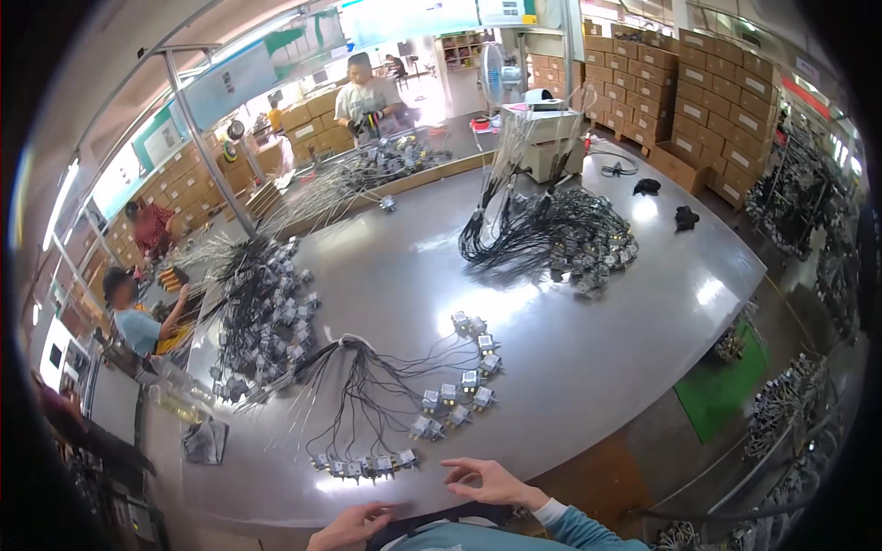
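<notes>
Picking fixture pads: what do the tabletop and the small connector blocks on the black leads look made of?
Tabletop: looks like smooth grey metal or laminate, semi-gloss, with bright lamp glare. Connector blocks: probably pale grey moulded plastic, though too small to tell for sure. Black leads: thin, flexible, probably insulated wire.

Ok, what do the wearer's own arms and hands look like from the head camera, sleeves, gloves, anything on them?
Both hands are bare: no gloves show on the left hand or the right hand. The right arm wears a teal-blue long sleeve with a white inner cuff showing at the wrist. The left forearm is mostly cut off at the frame's lower edge, so its sleeve cannot be told. No watch or rings can be made out.
</notes>
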The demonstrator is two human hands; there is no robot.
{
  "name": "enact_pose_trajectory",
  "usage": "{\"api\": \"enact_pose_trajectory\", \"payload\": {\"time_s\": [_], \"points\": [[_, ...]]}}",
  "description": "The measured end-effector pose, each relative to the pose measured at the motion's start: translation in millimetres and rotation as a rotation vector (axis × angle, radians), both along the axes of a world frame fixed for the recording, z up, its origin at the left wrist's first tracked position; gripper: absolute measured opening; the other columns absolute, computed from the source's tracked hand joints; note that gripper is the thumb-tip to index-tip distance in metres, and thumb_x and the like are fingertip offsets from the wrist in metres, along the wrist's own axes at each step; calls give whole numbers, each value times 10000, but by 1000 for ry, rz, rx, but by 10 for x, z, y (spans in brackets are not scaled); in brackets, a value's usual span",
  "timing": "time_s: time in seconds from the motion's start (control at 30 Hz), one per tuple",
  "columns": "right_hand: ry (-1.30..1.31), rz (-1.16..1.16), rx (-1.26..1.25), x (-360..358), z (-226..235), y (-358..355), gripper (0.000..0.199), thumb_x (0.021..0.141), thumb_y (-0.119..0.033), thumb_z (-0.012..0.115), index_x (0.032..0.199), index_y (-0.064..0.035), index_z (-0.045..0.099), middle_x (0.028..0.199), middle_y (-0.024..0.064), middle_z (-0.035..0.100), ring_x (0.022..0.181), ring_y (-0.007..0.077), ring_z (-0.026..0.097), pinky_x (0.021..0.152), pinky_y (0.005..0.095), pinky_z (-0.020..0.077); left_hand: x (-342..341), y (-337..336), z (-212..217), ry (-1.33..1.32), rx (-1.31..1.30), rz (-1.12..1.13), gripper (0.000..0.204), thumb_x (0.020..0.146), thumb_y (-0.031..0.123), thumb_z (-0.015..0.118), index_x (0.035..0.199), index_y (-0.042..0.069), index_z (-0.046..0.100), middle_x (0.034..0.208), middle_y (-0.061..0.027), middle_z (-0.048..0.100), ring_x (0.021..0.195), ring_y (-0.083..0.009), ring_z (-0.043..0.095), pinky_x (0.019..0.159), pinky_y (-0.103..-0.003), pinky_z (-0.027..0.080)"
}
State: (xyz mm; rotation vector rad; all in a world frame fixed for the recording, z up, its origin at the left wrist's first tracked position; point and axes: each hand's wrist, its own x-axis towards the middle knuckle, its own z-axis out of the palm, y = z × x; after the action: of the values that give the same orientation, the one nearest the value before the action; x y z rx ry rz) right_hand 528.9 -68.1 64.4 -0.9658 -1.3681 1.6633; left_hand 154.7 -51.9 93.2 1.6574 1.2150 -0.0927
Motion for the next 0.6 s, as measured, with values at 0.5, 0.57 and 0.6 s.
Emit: {"api": "enact_pose_trajectory", "payload": {"time_s": [0.5, 0.57, 0.6], "points": [[-936, -951, 485, 992, -609, -17, 552, 918, -319, 782, 1426, -146, 653, 1003, -6, 708, 1104, 236, 630, 942, 429, 470, 1030, 241, 566, 102, 172, -62, 447, 1047, 260, 706, 1468, 132, 624, 1146, -115, 799, 1018, -210, 733, 940, -384, 567], [-947, -936, 563, 944, -493, 53, 551, 928, -305, 772, 1439, -144, 644, 964, -9, 704, 1081, 236, 637, 944, 433, 474, 989, 293, 527, 117, 165, -80, 469, 1048, 251, 706, 1492, 138, 603, 1151, -124, 796, 1036, -210, 734, 961, -381, 561], [-946, -944, 545, 959, -493, 30, 551, 928, -305, 772, 1439, -144, 644, 964, -9, 704, 1081, 236, 637, 944, 433, 474, 1012, 269, 441, 118, 174, -91, 501, 1056, 255, 702, 1526, 148, 566, 1195, -127, 784, 1081, -207, 723, 988, -378, 552]]}}
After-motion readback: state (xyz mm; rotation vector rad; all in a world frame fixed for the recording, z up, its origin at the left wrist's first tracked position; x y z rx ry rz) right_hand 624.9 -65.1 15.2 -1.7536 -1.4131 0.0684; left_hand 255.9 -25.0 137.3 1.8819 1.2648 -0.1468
